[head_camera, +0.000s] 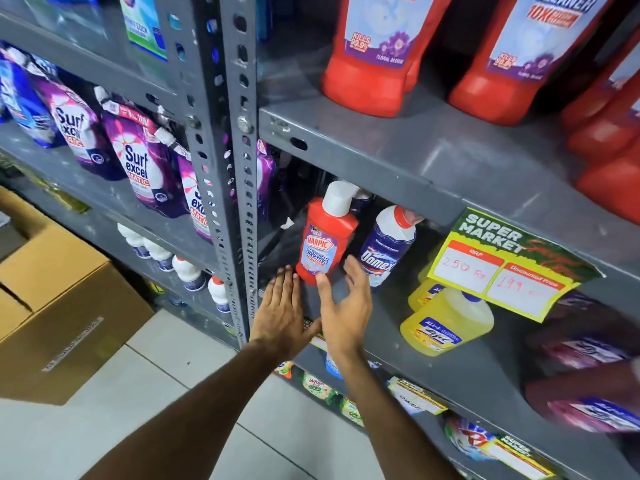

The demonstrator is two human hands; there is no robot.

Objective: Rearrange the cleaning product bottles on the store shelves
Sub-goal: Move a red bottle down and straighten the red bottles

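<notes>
A small red Harpic bottle (325, 237) with a white cap stands at the left end of the grey middle shelf (433, 344). A blue-and-white Domex bottle (389, 247) stands just right of it. My left hand (282, 313) lies flat and open on the shelf, fingertips just left of the Harpic's base. My right hand (346, 306) is open, its thumb touching the Harpic's lower front and its fingers between the two bottles. Two yellow bottles (446, 320) stand further right. Large red cleaner bottles (377, 53) fill the shelf above.
A perforated grey upright post (239, 168) borders the bay on the left, with purple Surf Excel pouches (138, 157) beyond it. A yellow price sign (505, 268) hangs from the upper shelf edge. Dark maroon bottles (588, 362) are at right. Cardboard boxes (59, 306) sit on the tiled floor.
</notes>
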